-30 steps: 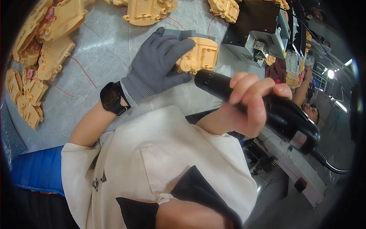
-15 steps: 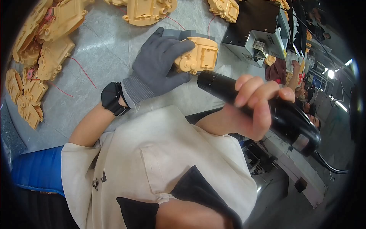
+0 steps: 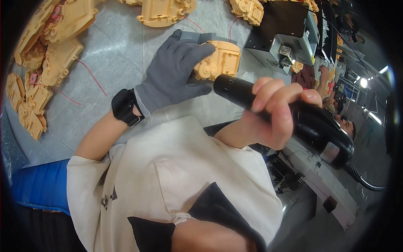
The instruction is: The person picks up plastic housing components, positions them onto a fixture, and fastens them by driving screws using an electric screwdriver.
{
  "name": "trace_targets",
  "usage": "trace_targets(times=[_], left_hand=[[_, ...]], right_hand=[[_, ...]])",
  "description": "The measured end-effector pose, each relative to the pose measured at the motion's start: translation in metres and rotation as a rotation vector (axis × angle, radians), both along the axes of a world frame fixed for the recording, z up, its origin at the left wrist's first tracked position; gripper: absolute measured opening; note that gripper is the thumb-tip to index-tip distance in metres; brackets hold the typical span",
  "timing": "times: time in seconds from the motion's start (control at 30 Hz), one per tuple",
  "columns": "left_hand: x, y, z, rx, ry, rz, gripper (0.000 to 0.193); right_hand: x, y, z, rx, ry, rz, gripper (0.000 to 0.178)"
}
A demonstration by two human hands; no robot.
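My left hand (image 3: 174, 67), in a grey knit glove, grips a yellow plastic housing (image 3: 226, 61) by its left side, fingers over the top edge and thumb below. The housing rests against a dark grey block (image 3: 197, 37) on the grey table. Wrapped in my bare right hand (image 3: 275, 109) is a black electric screwdriver (image 3: 323, 130), held slanted, its cord trailing off to the right. The driver's nose meets the near edge of the housing; its bit is hidden from view.
Several more yellow housings (image 3: 63, 61) with red wires (image 3: 91, 77) are heaped at the left, others lie along the far edge (image 3: 166, 12). A black and silver metal box device (image 3: 273, 33) stands at the far right. A blue seat-like object (image 3: 42, 185) is at lower left; other people are at right.
The screwdriver's nose has shifted slightly left and up, closer against the housing, with my right hand following. My left hand and the housing stay nearly in place.
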State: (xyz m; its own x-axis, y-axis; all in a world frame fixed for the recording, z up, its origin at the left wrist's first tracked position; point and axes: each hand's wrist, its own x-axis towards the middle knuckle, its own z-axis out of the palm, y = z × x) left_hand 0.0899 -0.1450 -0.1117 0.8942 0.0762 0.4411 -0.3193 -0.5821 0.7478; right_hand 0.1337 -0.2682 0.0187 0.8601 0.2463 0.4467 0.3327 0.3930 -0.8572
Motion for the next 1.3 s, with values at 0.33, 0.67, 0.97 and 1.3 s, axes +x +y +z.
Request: trace_targets(times=[0.33,0.67,0.97,1.3], left_hand=[[0.001,-0.003,0.000,0.012,-0.002,-0.002,0.073],[0.004,-0.002,0.004,0.015,0.003,-0.029,0.073],[0.014,-0.003,0.010,0.020,0.026,-0.071,0.070],[0.003,-0.004,0.022,0.020,0.134,-0.103,0.072]], right_hand=[[-0.001,0.008,0.004,-0.205,-0.105,-0.021,0.039],[-0.001,0.009,0.001,-0.188,-0.094,-0.046,0.038],[0.023,-0.072,0.021,0.163,-0.152,-0.058,0.043],[0.140,-0.102,0.015,-0.141,-0.217,-0.683,0.030]])
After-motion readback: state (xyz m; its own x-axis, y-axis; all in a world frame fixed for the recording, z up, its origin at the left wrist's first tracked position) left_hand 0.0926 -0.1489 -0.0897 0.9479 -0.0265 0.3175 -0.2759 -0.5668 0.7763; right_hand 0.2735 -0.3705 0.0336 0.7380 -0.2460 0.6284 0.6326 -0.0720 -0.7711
